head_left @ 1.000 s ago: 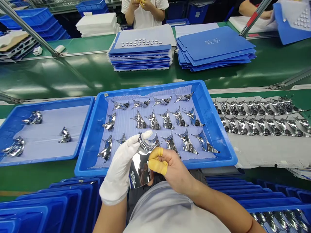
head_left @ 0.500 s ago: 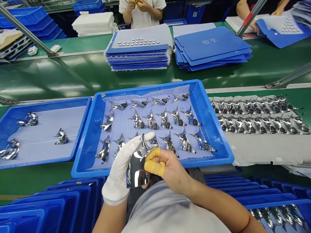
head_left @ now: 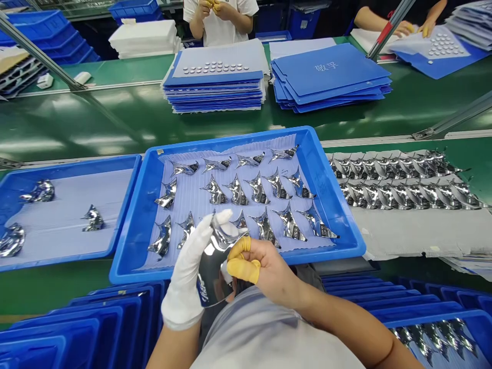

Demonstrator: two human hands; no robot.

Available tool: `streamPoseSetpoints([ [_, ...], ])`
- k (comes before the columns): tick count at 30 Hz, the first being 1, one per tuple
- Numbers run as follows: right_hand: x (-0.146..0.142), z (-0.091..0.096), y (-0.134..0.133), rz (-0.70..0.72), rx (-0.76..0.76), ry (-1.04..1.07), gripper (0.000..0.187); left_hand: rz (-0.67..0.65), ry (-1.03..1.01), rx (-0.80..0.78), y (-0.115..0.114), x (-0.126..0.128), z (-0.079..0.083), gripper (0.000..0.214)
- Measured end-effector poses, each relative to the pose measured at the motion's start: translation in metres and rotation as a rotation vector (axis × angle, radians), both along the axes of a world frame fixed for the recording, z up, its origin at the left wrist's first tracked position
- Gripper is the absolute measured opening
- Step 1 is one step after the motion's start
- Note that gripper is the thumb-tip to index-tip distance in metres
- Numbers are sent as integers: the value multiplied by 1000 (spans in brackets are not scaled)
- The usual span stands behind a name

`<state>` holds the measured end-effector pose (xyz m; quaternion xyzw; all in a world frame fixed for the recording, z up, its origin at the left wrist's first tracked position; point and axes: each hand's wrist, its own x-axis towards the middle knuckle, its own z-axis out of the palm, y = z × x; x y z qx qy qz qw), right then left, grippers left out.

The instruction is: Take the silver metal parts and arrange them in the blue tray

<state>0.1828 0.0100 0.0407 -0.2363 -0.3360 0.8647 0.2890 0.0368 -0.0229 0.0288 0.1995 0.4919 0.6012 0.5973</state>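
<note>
Over the front edge of the middle blue tray (head_left: 240,137), a shiny curved chrome part (head_left: 213,271) with lettering near its lower left edge is held up. My left hand (head_left: 184,277), in a white glove, is closed around its left side and upper end. Yellow finger covers sit on the thumb and forefinger of my right hand (head_left: 261,266), which pinches the part's right edge. Whether those fingers hold anything else is hidden. Behind my hands, chrome pieces (head_left: 291,221) of a smaller pointed shape lie in rows on the tray's pale liner.
A second blue tray (head_left: 126,205) at left holds several chrome pieces. Two rows of chrome parts (head_left: 395,195) lie on grey cloth at right. Blue sheets (head_left: 330,72) are stacked across the bench. Stacked trays (head_left: 88,328) stand low at left. Two co-workers' hands (head_left: 217,10) show at the back.
The chrome part has tilted and turned slightly in my hands, its lettered edge now lower. My right hand stays at its right edge. The whole view has shifted a little.
</note>
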Motion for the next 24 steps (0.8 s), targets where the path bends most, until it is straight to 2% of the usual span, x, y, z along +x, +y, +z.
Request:
streamPoseSetpoints([
  [2, 0, -6, 3, 2, 53, -7, 37, 38, 100, 122, -3, -3, 5, 31],
  [6, -3, -19, 8, -35, 191, -16, 41, 7, 381, 423, -2, -6, 20, 24],
  [10, -5, -26, 10, -52, 249, -47, 45, 9, 528, 568, -2, -5, 26, 26],
  [12, -3, -27, 10, -64, 266, -48, 45, 16, 542, 546, -4, -5, 25, 27],
  [14, 0, -25, 10, -74, 327, -46, 42, 22, 525, 450, -6, -7, 24, 25],
  [17, 8, -17, 10, -131, 594, -80, 30, 23, 443, 315, -7, -11, 22, 22],
  [20, 14, -7, 9, -200, 819, -147, 17, 25, 364, 261, -5, -13, 22, 23],
  [24, 13, -1, 6, -198, 850, -183, 11, 14, 264, 191, 0, -12, 20, 29],
])
